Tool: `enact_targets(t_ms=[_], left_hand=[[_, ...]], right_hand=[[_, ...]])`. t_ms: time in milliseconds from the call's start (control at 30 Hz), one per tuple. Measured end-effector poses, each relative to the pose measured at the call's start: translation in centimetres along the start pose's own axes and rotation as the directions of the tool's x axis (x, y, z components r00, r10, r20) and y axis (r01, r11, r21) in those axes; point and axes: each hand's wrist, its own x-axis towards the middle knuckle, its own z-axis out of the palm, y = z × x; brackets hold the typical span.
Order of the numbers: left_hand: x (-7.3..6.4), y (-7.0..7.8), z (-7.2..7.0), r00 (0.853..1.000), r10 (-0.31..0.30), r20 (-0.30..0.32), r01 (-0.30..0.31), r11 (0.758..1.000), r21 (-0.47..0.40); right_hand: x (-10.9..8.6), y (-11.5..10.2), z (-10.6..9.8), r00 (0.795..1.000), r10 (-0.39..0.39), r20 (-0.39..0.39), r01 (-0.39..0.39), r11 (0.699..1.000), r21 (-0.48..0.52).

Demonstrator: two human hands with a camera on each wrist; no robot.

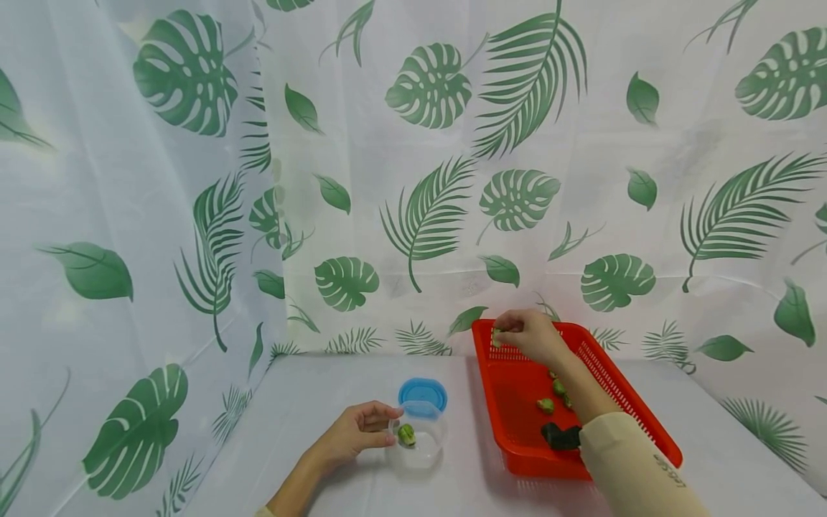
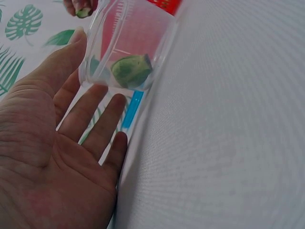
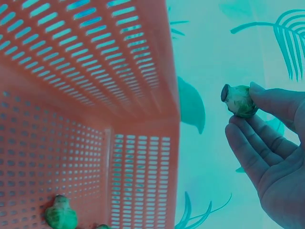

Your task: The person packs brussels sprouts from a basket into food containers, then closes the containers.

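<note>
Between the thumb and fingertips of my right hand [image 1: 531,337] is a small green Brussels sprout [image 3: 239,100], raised over the far left corner of the red basket [image 1: 510,413]. Its cut stem end points away from the fingers in the right wrist view. My left hand [image 1: 352,433] holds the left side of a small clear plastic container [image 1: 428,444], thumb and fingers against its wall near the rim. One Brussels sprout [image 2: 132,71] lies inside that container. Several more sprouts [image 1: 545,406] lie on the basket floor.
A blue lid [image 1: 423,391] lies on the white table just behind the clear container. A black strap [image 1: 561,436] on the right wrist overlaps the basket. A white curtain [image 1: 362,215] printed with green leaves hangs behind the table and along its sides.
</note>
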Motion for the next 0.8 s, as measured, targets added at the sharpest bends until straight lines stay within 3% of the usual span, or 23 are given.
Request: enact_targets(t_ms=[467, 800], left_hand=[[0.0, 0.0, 0.0, 1.000, 0.002, 0.004, -0.002, 1.000, -0.004], [0.0, -0.2, -0.1, 1.000, 0.006, 0.008, -0.006, 1.000, 0.000]], right_hand=[[0.1, -2.6, 0.4, 0.994, -0.102, -0.033, 0.101, 0.994, -0.032], [-0.4, -4.2, 1.3, 0.992, -0.119, -0.032, 0.120, 0.993, 0.007]])
